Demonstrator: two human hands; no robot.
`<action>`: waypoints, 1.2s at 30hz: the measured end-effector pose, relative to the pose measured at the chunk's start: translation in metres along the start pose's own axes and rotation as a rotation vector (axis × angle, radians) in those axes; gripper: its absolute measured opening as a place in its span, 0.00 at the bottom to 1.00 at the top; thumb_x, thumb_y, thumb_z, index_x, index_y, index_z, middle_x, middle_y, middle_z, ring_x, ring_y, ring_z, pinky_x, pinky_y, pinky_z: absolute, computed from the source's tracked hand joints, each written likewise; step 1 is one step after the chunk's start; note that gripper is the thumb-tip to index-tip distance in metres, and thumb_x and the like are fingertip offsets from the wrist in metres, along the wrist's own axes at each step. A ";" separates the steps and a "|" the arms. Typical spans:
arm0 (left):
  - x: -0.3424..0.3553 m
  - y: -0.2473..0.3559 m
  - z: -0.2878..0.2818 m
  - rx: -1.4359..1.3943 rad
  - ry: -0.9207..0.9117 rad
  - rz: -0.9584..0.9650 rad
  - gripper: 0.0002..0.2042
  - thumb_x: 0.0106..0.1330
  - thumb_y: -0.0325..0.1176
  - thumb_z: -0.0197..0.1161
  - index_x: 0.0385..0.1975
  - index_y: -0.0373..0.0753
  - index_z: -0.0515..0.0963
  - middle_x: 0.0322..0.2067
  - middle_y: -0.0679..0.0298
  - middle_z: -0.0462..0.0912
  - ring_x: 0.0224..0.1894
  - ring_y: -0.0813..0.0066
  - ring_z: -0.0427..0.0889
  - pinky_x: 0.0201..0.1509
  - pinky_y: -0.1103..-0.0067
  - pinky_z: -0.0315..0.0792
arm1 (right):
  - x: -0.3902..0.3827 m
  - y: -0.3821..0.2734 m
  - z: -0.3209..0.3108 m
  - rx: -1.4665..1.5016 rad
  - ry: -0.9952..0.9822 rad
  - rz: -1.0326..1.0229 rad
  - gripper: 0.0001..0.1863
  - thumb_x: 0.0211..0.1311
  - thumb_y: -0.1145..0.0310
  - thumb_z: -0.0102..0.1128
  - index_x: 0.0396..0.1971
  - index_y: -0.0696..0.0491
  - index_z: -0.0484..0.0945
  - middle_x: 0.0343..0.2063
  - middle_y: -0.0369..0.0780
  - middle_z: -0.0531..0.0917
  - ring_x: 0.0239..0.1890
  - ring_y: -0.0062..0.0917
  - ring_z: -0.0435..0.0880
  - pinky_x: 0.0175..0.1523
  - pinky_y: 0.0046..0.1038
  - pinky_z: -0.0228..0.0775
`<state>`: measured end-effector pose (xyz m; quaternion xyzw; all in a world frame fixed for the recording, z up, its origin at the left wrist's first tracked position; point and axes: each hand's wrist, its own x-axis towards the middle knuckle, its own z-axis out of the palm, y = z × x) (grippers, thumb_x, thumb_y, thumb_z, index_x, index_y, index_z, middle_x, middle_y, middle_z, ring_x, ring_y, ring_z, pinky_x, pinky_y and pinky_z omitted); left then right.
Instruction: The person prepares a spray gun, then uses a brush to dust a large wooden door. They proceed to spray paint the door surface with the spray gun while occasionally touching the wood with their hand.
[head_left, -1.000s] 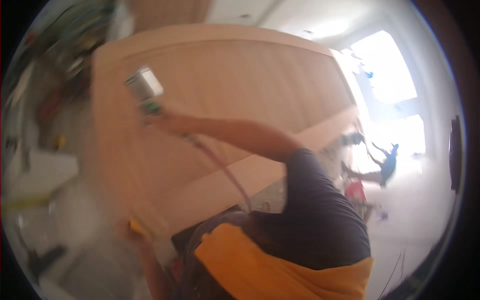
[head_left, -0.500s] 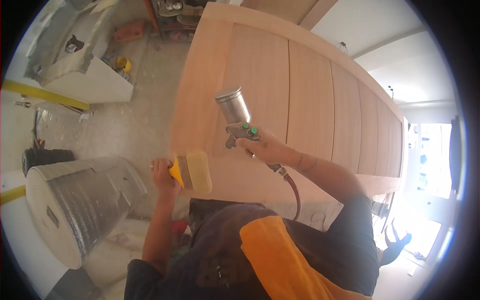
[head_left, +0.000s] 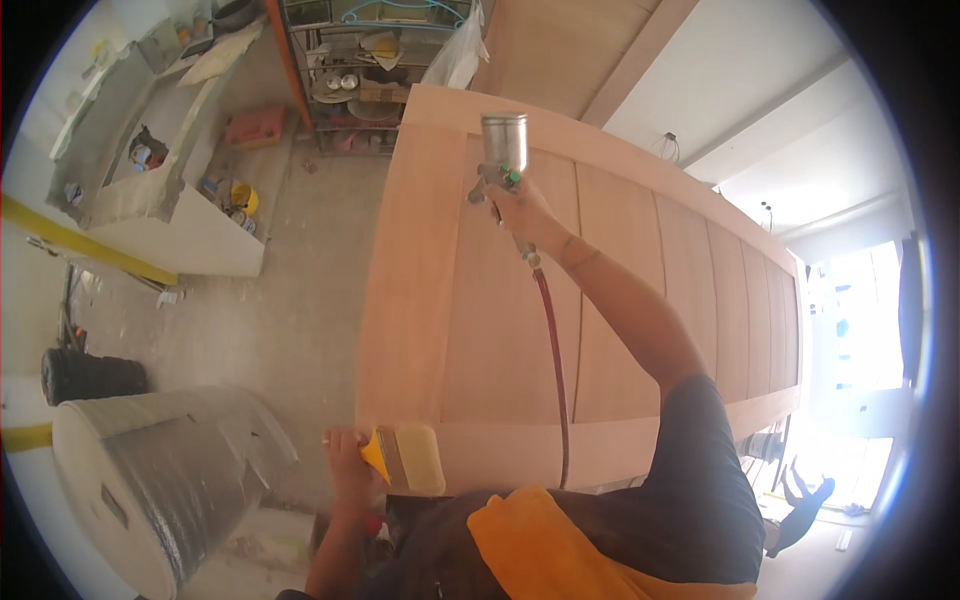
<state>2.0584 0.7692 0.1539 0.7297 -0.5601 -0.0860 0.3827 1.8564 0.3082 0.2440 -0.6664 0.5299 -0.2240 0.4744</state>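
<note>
My right hand (head_left: 522,206) is wrapped round a spray gun (head_left: 497,183) with a silver cup (head_left: 505,140) on top. It is held over the far left part of a wooden panel door (head_left: 510,320) lying flat. From the gun's grip a dark red hose (head_left: 553,360) runs back toward my body. My left hand (head_left: 348,462) grips the yellow handle of a wide paintbrush (head_left: 412,458), its pale bristles pointing right over the door's near left corner. Whether the bristles touch the wood I cannot tell. An orange cloth (head_left: 540,540) lies over my dark shirt.
At the left stands a big foil-wrapped roll (head_left: 170,490), with a black container (head_left: 92,375) behind it. Farther off are a concrete counter (head_left: 215,225), a yellow bucket (head_left: 244,197) and a red case (head_left: 254,127). A cluttered shelf rack (head_left: 355,80) stands past the door's far end.
My right hand has carried the spray gun away from me, toward the door's far left end, its arm now stretched out. The view has tilted up, so my left hand and brush appear lower.
</note>
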 end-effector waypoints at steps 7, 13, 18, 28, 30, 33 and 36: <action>0.005 0.016 -0.011 -0.006 -0.063 -0.079 0.14 0.47 0.20 0.63 0.32 0.42 0.69 0.34 0.56 0.75 0.39 0.49 0.73 0.44 0.59 0.65 | 0.104 0.017 -0.007 -0.040 0.204 -0.130 0.24 0.72 0.54 0.61 0.65 0.44 0.78 0.40 0.41 0.90 0.42 0.33 0.89 0.51 0.38 0.79; -0.001 0.011 -0.008 0.027 -0.061 -0.085 0.13 0.50 0.24 0.67 0.33 0.41 0.70 0.33 0.55 0.75 0.39 0.47 0.74 0.46 0.58 0.66 | 0.113 0.024 -0.004 0.021 0.323 -0.251 0.24 0.73 0.55 0.61 0.65 0.44 0.78 0.40 0.38 0.90 0.39 0.28 0.88 0.49 0.34 0.79; -0.005 0.008 -0.006 0.070 -0.054 -0.056 0.12 0.50 0.26 0.66 0.34 0.40 0.72 0.35 0.54 0.76 0.42 0.45 0.75 0.54 0.55 0.68 | 0.073 0.026 -0.017 -0.007 0.108 -0.140 0.23 0.73 0.58 0.64 0.65 0.46 0.78 0.33 0.34 0.87 0.30 0.20 0.84 0.38 0.29 0.78; 0.000 0.000 -0.001 0.109 0.106 0.022 0.07 0.60 0.26 0.62 0.31 0.38 0.69 0.31 0.54 0.73 0.38 0.46 0.73 0.48 0.58 0.66 | -0.173 -0.006 0.016 -0.043 -0.244 -0.009 0.25 0.75 0.60 0.63 0.68 0.47 0.78 0.35 0.36 0.87 0.31 0.20 0.83 0.39 0.28 0.78; 0.001 0.002 -0.002 0.113 0.135 0.019 0.07 0.62 0.26 0.62 0.31 0.38 0.68 0.31 0.54 0.72 0.37 0.46 0.73 0.47 0.59 0.66 | -0.204 0.003 0.026 0.020 -0.310 -0.071 0.25 0.75 0.61 0.62 0.69 0.46 0.77 0.39 0.35 0.89 0.33 0.21 0.83 0.42 0.29 0.79; 0.000 0.002 -0.001 0.107 0.169 0.016 0.07 0.63 0.26 0.62 0.31 0.38 0.68 0.30 0.54 0.72 0.37 0.46 0.72 0.48 0.58 0.66 | -0.244 0.006 0.034 0.058 -0.388 0.008 0.25 0.76 0.61 0.61 0.71 0.44 0.75 0.43 0.35 0.89 0.35 0.21 0.84 0.45 0.30 0.80; -0.004 0.003 0.000 0.102 0.181 0.013 0.07 0.63 0.27 0.62 0.31 0.38 0.68 0.30 0.53 0.72 0.37 0.46 0.72 0.48 0.58 0.66 | -0.265 0.018 0.042 0.015 -0.419 -0.049 0.28 0.76 0.60 0.62 0.73 0.42 0.73 0.45 0.36 0.90 0.36 0.23 0.86 0.47 0.32 0.80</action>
